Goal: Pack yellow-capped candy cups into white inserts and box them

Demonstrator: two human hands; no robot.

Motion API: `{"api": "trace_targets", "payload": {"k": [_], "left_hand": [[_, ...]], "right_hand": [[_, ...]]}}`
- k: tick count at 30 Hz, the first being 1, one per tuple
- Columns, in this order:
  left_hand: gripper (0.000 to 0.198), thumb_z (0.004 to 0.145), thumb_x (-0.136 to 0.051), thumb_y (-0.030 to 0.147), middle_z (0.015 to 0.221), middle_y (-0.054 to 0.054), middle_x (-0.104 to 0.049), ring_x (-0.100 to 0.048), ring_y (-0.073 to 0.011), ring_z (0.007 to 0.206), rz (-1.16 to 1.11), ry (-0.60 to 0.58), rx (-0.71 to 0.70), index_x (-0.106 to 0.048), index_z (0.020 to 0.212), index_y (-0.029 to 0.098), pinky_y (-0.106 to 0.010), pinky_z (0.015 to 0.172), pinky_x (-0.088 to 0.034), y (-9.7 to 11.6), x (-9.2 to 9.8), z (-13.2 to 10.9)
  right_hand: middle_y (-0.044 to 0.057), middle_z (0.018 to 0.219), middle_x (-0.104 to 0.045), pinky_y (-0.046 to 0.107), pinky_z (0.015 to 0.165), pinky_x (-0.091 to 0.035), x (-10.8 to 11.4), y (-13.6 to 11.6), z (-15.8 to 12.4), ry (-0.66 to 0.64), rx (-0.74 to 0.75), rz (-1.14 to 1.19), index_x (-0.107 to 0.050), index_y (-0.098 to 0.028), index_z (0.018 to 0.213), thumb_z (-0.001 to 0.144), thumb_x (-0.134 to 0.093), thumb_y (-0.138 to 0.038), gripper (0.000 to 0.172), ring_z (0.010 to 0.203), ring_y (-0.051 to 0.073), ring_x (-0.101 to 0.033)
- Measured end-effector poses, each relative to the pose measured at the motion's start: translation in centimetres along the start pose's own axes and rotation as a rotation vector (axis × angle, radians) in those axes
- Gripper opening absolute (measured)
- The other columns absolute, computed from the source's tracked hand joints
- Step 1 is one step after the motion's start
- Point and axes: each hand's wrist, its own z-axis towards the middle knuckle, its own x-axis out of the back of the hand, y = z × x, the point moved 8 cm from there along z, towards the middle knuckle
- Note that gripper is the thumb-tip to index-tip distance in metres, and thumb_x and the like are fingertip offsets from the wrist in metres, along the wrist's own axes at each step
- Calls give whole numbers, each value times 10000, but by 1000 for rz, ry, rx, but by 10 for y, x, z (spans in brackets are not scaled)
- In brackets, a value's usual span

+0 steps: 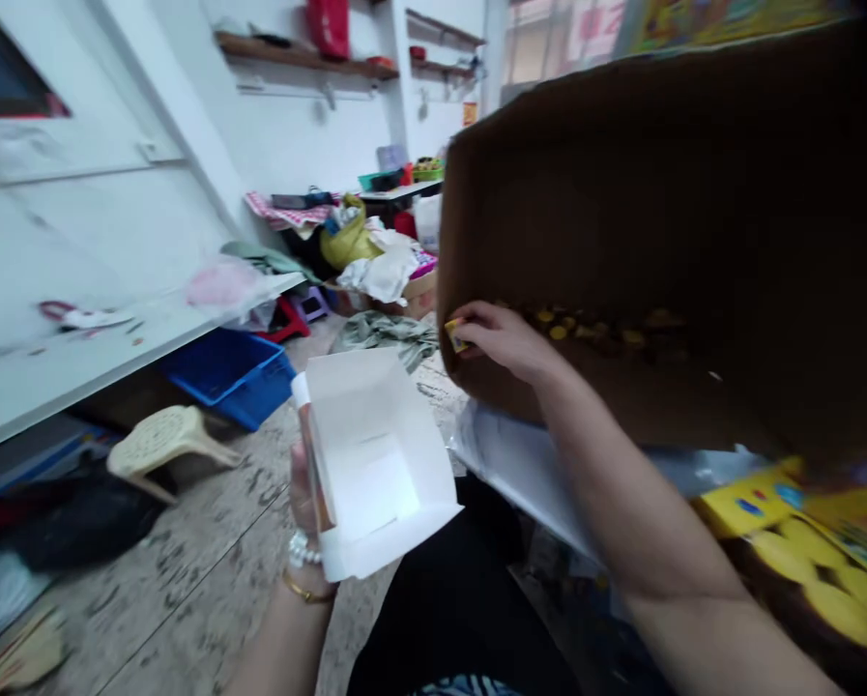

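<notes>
My left hand is closed around the side of a small paperboard box. The box's white inside faces me with its flaps folded out, and I see nothing in it. My right hand reaches into a large brown cardboard carton lying with its opening towards me. Between the fingertips is a small yellow piece, too blurred to name, beside the carton's left edge. Several small yellow pieces lie on the carton's inner side behind the hand.
At the lower right stands a yellow box with round yellow-topped things beside it. A white bench runs along the left wall, with a blue crate and a cream stool near it. Cloths and bags are heaped behind.
</notes>
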Motion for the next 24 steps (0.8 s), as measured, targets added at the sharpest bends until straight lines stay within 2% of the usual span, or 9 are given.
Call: {"api": "trace_targets", "payload": {"k": [4,7,10,13,16,18,20,22,24], "left_hand": [[487,860,-658,549,1217,-55,-754,-678,-302,1172,49,29,3,-685,1245,253,-499,1141,-412,10,7,-11],[367,832,-700,452,1092,-46,-792,-663,-313,1196,90,56,-98,-724,1120,227,-491,1148,-415,24,15,-13],[229,781,-723,330,965,-38,-810,-739,-280,1016,152,114,-297,-746,970,204,-433,1048,-527,49,22,-12],[351,775,-696,313,1066,-42,-798,-742,-250,974,183,135,-478,-726,1107,204,-368,927,-597,74,19,-14],[455,784,-677,299,1162,-20,-774,-713,-259,1075,204,165,-537,-680,1235,236,-364,936,-595,88,14,-18],[491,789,-674,282,1167,-10,-773,-676,-282,1165,216,227,-525,-657,1279,253,-395,1004,-562,90,15,-20],[486,791,-679,289,1132,-11,-784,-645,-306,1220,199,265,-435,-657,1275,257,-454,1087,-499,80,19,-17],[376,800,-673,289,1022,5,-808,-691,-301,1142,162,255,-312,-707,1174,274,-492,1119,-460,61,22,-10],[197,802,-665,266,858,24,-815,-763,-268,933,125,204,-215,-759,975,272,-484,1098,-480,42,22,-3]], "right_hand": [[2,880,-677,281,738,-544,-40,-44,-38,-329,95,304,-596,-213,970,799,-638,-244,178,791,135,-655],[-1,826,-665,269,660,-509,-70,-54,-59,-441,101,240,-566,-211,894,749,-681,-258,191,721,135,-631],[8,912,-675,269,625,-478,-92,-54,-64,-389,137,79,-584,-225,998,750,-693,-256,273,690,127,-606],[8,1000,-680,297,724,-490,-108,-65,-74,-319,296,-150,-638,-255,1132,795,-684,-230,341,759,138,-605],[62,1082,-662,361,852,-475,-115,-78,-84,-291,459,-422,-726,-244,1083,832,-707,-293,257,990,226,-586],[91,1136,-635,362,855,-467,-103,-80,-81,-268,492,-516,-759,-246,1062,824,-741,-344,259,1033,243,-571],[88,1082,-659,316,800,-470,-74,-72,-63,-230,409,-550,-777,-233,992,870,-696,-413,233,938,202,-609],[78,997,-706,290,759,-468,-25,-48,-35,-85,179,-695,-773,-215,950,960,-549,-472,342,876,189,-649],[112,1038,-731,306,790,-472,31,-20,-9,112,-106,-897,-756,-191,1033,1013,-427,-437,412,978,237,-677]]}}
